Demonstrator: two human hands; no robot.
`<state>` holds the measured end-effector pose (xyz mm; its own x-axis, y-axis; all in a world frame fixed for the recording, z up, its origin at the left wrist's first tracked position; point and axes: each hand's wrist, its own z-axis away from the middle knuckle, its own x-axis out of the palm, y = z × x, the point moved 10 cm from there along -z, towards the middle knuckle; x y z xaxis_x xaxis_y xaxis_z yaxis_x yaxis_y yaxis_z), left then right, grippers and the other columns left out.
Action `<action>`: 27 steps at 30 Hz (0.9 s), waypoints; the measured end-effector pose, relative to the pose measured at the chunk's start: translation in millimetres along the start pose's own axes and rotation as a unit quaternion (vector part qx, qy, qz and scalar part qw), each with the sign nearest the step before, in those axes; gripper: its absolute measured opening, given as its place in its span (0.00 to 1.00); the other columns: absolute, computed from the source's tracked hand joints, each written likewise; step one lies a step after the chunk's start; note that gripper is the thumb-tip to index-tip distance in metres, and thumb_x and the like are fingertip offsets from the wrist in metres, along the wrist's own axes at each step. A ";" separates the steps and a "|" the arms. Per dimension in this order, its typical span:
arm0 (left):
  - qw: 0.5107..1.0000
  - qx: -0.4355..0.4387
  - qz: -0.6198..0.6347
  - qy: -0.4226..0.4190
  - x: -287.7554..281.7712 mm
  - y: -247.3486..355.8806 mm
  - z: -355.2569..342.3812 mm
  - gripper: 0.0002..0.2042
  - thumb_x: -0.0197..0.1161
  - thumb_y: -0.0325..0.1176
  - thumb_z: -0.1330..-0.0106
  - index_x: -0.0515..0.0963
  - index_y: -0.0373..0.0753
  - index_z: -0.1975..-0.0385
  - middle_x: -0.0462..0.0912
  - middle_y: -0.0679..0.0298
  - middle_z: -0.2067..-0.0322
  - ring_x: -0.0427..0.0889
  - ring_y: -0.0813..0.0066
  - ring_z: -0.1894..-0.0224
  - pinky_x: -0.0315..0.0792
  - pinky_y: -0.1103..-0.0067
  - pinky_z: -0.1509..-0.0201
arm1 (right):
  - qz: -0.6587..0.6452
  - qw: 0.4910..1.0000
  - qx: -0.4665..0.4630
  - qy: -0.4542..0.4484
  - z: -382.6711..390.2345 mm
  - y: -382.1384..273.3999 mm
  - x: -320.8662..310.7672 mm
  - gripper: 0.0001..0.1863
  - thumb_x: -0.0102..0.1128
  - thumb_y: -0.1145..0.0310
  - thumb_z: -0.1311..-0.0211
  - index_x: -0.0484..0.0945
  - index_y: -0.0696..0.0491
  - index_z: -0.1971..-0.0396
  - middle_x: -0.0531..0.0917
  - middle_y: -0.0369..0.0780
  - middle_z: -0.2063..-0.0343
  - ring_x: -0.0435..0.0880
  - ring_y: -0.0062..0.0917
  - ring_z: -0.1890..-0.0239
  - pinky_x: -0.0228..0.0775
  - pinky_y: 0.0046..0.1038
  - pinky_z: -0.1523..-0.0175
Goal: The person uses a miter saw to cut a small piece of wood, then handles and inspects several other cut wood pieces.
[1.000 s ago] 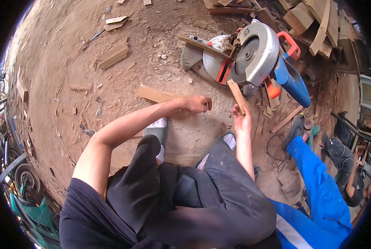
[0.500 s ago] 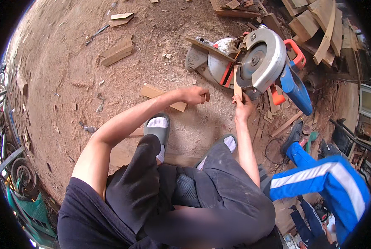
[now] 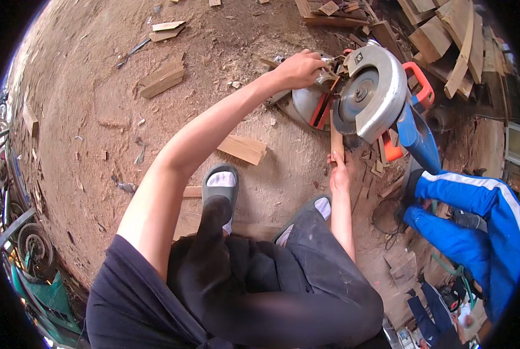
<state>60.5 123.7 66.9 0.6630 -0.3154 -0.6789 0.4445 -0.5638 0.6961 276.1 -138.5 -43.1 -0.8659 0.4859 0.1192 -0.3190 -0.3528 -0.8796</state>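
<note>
A mitre saw (image 3: 382, 96) stands on the ground ahead and to the right, its round blade (image 3: 356, 96) partly under a grey guard. My left hand (image 3: 300, 70) reaches across to the saw, its fingers curled over the metal fence left of the blade. Part of the fence is hidden beneath it. In my right hand (image 3: 340, 174) is the near end of a narrow wooden strip (image 3: 336, 142), pinched between thumb and fingers. The strip's far part lies on the saw base beside the blade. An offcut (image 3: 245, 150) rests on the ground under my left forearm.
Boards (image 3: 440, 35) are piled at the far right. Another offcut (image 3: 164, 78) lies on the sawdust-covered ground at left. A person in blue trousers (image 3: 463, 203) is close on my right. My sandalled foot (image 3: 221, 181) is near the offcut. At far left is a wheel (image 3: 36, 244).
My left hand has moved forward and right, from above the ground onto the saw's fence. My right hand has come slightly nearer me with the strip. The person in blue trousers has shifted legs.
</note>
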 end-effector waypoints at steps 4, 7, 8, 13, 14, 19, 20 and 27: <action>0.999 -0.006 -0.039 -0.029 30.2 -10.8 -21.8 0.18 0.58 0.32 0.34 0.83 0.46 0.46 0.81 0.54 0.52 0.77 0.50 0.43 0.71 0.60 0.35 | -0.029 0.998 0.046 0.013 23.4 6.1 -11.5 0.11 0.65 0.75 0.33 0.79 0.60 0.53 0.83 0.40 0.64 0.83 0.24 0.64 0.76 0.26 0.61; 0.997 -0.008 -0.060 -0.042 47.4 -16.3 -25.6 0.19 0.58 0.33 0.35 0.84 0.50 0.45 0.81 0.56 0.50 0.77 0.53 0.42 0.71 0.61 0.35 | -0.033 0.997 0.055 0.035 35.5 13.4 -29.9 0.09 0.64 0.76 0.32 0.79 0.60 0.55 0.83 0.39 0.65 0.83 0.25 0.65 0.75 0.26 0.61; 0.997 -0.011 -0.063 -0.044 51.2 -16.7 -26.5 0.19 0.57 0.33 0.35 0.84 0.51 0.45 0.81 0.56 0.50 0.77 0.53 0.42 0.71 0.61 0.35 | -0.036 0.997 0.060 0.044 39.1 15.4 -35.9 0.09 0.64 0.76 0.32 0.79 0.60 0.55 0.83 0.39 0.65 0.83 0.25 0.65 0.75 0.27 0.61; 0.996 -0.066 -0.059 -0.021 55.0 -26.0 -25.9 0.20 0.56 0.33 0.35 0.85 0.55 0.45 0.82 0.58 0.50 0.76 0.54 0.40 0.69 0.58 0.34 | -0.057 0.992 0.081 0.080 52.5 26.1 -61.1 0.08 0.64 0.76 0.32 0.79 0.59 0.55 0.83 0.39 0.65 0.83 0.25 0.64 0.75 0.28 0.61; 0.995 -0.075 -0.055 -0.021 54.3 -26.8 -26.0 0.20 0.56 0.33 0.35 0.85 0.56 0.45 0.82 0.58 0.49 0.76 0.55 0.40 0.68 0.58 0.34 | -0.060 0.992 0.081 0.082 53.2 26.5 -63.3 0.08 0.64 0.76 0.32 0.79 0.59 0.55 0.83 0.39 0.65 0.83 0.25 0.64 0.75 0.28 0.61; 0.993 -0.083 -0.053 -0.061 56.7 -24.6 -28.6 0.20 0.58 0.34 0.36 0.85 0.57 0.45 0.82 0.60 0.48 0.74 0.56 0.38 0.66 0.59 0.33 | -0.072 0.991 0.076 0.081 50.6 30.8 -75.1 0.08 0.63 0.76 0.31 0.80 0.58 0.55 0.83 0.39 0.65 0.83 0.26 0.64 0.75 0.28 0.62; 0.993 -0.083 -0.055 -0.067 56.9 -24.5 -28.6 0.19 0.59 0.35 0.36 0.85 0.57 0.45 0.82 0.61 0.47 0.74 0.56 0.37 0.66 0.59 0.33 | -0.071 0.991 0.077 0.081 49.3 31.3 -76.4 0.08 0.63 0.76 0.31 0.80 0.58 0.55 0.84 0.39 0.65 0.83 0.26 0.64 0.75 0.28 0.62; 0.991 -0.100 -0.049 -0.068 54.5 -21.8 -28.9 0.15 0.65 0.43 0.34 0.85 0.56 0.49 0.82 0.61 0.47 0.73 0.57 0.37 0.64 0.56 0.33 | -0.067 0.991 0.081 0.083 48.4 26.9 -77.1 0.08 0.64 0.76 0.32 0.80 0.58 0.55 0.84 0.39 0.64 0.83 0.25 0.65 0.76 0.26 0.61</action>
<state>104.3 140.9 21.5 0.5287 -0.3747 -0.7616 0.6223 -0.4391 0.6480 315.6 -224.2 -53.7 -0.7407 0.6568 0.1414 -0.4961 -0.3928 -0.7744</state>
